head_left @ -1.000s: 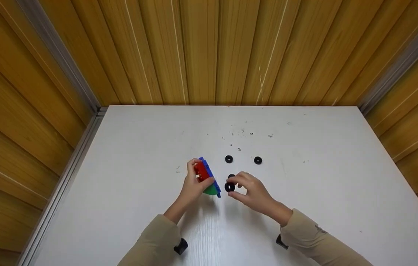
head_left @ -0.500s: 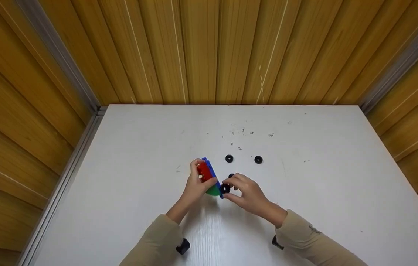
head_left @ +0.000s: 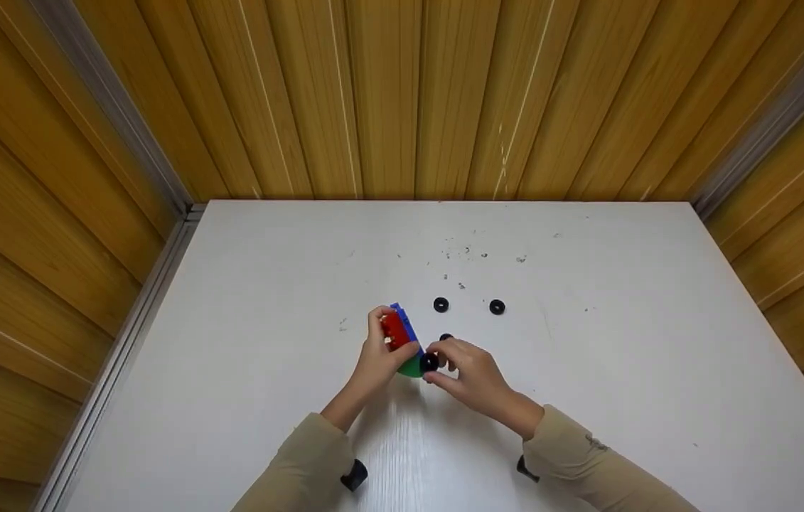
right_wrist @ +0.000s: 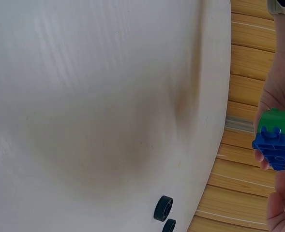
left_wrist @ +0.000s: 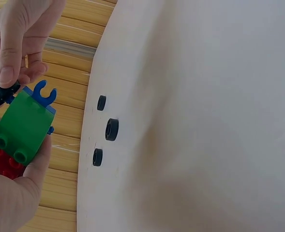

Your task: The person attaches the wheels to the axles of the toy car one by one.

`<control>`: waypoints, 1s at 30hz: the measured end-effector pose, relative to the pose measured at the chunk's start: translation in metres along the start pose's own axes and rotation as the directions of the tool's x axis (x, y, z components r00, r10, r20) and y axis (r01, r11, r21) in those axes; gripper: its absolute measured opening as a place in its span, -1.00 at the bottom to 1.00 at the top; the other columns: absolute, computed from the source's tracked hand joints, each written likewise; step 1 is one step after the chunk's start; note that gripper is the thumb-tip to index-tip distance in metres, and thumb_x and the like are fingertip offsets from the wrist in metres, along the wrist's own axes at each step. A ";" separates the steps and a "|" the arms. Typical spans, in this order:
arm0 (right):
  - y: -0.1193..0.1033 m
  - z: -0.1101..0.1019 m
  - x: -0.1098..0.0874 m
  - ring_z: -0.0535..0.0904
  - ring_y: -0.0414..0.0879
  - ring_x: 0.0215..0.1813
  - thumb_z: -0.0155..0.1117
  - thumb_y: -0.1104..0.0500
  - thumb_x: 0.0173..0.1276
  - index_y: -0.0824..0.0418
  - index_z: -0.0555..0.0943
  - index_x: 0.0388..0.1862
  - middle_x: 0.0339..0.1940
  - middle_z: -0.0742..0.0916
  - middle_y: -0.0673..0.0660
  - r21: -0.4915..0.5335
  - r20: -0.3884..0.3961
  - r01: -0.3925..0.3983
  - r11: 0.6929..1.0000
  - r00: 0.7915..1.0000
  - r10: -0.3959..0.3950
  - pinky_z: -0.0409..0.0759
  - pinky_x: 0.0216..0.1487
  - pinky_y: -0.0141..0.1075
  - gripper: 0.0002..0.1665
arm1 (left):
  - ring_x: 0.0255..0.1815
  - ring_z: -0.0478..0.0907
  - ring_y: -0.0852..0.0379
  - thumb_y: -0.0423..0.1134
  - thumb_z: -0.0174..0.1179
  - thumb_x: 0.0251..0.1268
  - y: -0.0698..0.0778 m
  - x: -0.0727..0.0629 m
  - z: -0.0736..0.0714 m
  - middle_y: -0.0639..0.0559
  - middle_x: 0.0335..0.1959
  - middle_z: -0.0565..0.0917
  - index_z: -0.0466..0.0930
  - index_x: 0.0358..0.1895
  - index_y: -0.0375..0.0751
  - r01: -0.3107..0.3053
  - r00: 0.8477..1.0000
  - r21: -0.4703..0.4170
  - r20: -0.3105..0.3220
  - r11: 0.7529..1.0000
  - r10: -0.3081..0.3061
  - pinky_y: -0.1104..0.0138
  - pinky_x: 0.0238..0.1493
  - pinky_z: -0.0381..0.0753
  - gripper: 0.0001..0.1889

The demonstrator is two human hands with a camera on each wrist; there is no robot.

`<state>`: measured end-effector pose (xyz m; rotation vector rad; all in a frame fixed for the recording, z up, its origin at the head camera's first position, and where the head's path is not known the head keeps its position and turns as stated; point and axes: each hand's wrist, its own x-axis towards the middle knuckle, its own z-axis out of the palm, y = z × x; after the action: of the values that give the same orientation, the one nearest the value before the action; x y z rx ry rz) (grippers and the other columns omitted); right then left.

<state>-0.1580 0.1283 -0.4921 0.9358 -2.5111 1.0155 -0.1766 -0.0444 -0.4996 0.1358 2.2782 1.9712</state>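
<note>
Toy [head_left: 396, 330] clasped in left grip [head_left: 377, 357], over surface [head_left: 274, 320]. Wheel [head_left: 429, 363] pinched in right grip [head_left: 471, 370]: apart from toy a second ago, now against its green end. Looks like fitting step; seating unconfirmed. Three loose wheels [head_left: 497, 307] beyond, on surface.

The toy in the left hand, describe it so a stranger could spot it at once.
Start at the white table, then find the left hand near its middle. That hand holds the toy, red and green on a blue base. Its bright colours set it apart from the plain black wheels lying nearby.
</note>
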 end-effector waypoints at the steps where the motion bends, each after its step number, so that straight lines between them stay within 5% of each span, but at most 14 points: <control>1: 0.000 0.000 0.000 0.46 -0.23 -0.43 0.36 0.11 -0.01 0.18 0.53 -0.25 -0.46 0.60 -0.01 -0.007 0.002 -0.003 1.000 1.000 0.003 0.48 -0.44 -0.49 -0.67 | 0.11 0.33 -0.17 -0.29 0.15 0.08 0.000 0.000 0.000 -0.24 0.17 0.27 -0.06 0.17 -0.03 0.002 1.000 0.000 -0.002 1.000 -0.002 0.03 0.04 0.45 -0.35; 14: -0.003 0.005 -0.001 0.47 -0.22 -0.46 0.38 0.14 -0.04 0.18 0.50 -0.34 -0.49 0.60 0.00 -0.014 -0.040 -0.030 0.999 0.999 0.030 0.47 -0.47 -0.51 -0.70 | 0.16 0.30 -0.18 -0.31 0.16 0.07 0.002 -0.001 0.001 -0.23 0.20 0.25 -0.05 0.18 -0.03 0.020 1.000 -0.008 -0.024 1.000 -0.020 0.02 0.08 0.40 -0.33; 23: -0.005 0.010 -0.004 0.42 -0.29 -0.46 0.39 0.15 -0.06 0.19 0.48 -0.37 -0.51 0.57 0.00 -0.020 -0.104 -0.043 0.999 0.994 0.041 0.48 -0.46 -0.51 -0.69 | 0.06 0.37 -0.22 -0.41 0.11 0.06 0.034 -0.013 0.001 -0.33 0.11 0.31 -0.03 0.15 -0.21 -0.014 1.000 0.001 -0.021 1.000 0.014 0.00 0.01 0.46 -0.38; 30: -0.005 0.010 -0.004 0.41 -0.29 -0.46 0.39 0.15 -0.06 0.19 0.48 -0.37 -0.51 0.57 0.00 -0.017 -0.106 -0.048 0.999 0.993 0.046 0.47 -0.46 -0.51 -0.69 | 0.09 0.35 -0.23 -0.41 0.11 0.07 0.036 -0.015 0.002 -0.33 0.13 0.29 -0.03 0.15 -0.21 -0.009 1.000 -0.003 -0.026 1.000 0.009 0.00 0.04 0.43 -0.39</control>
<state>-0.1520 0.1205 -0.4982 0.7990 -2.4621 1.0246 -0.1620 -0.0398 -0.4633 0.1205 2.2944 1.9923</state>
